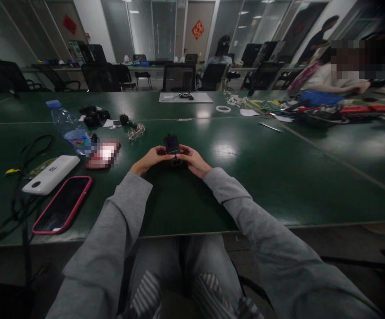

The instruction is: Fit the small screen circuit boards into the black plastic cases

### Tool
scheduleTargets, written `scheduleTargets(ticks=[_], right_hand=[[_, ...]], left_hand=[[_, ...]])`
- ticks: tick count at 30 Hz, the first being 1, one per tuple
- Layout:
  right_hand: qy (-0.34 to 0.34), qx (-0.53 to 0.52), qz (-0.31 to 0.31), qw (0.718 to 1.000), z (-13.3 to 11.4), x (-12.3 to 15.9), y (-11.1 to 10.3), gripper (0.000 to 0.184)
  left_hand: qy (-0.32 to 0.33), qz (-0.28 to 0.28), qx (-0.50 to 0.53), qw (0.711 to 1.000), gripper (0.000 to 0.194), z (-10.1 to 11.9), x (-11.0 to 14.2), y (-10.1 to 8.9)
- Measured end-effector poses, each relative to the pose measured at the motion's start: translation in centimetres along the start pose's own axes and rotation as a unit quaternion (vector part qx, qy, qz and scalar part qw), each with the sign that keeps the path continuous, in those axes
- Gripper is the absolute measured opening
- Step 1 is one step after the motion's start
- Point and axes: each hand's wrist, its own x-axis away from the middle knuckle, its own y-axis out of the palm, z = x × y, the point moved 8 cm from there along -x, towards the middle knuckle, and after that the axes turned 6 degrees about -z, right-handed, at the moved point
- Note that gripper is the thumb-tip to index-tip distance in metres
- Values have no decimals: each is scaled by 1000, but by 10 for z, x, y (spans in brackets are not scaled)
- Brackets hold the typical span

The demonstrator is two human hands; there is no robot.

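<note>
A small black device [172, 145] with a dark screen stands upright on the green table [245, 177], straight ahead of me. My left hand [152, 157] curls around its left side and base. My right hand [192, 159] closes on its right side, fingers wrapped against it. Both hands rest on the tabletop, grey sleeves reaching back toward me. The lower part of the device is hidden between my fingers.
At my left lie a phone in a pink case [63, 204], a white power bank [51, 174], a water bottle [69, 127], black cables [29, 150] and glasses [136, 131]. A person sits at the far right among coloured wires [279, 106]. Office chairs line the far edge.
</note>
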Motion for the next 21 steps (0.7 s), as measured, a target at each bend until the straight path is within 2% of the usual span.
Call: scheduleTargets(ticks=[4,9,14,21], right_hand=[[10,31,14,999,-1,1,0,63],[0,14,26,1000,-1,0,-2,67],[-2,-10,12,1000,2,0,-2,67],[4,8,12,1000,0,3,-1,67]], left_hand=[[23,-6,-21,1000,45,2,0,-1],[27,-14,-47,998,44,0,-1,-2],[19,-12,-66,998,43,3,1,-1],[30,-15,-67,997,43,5,2,0]])
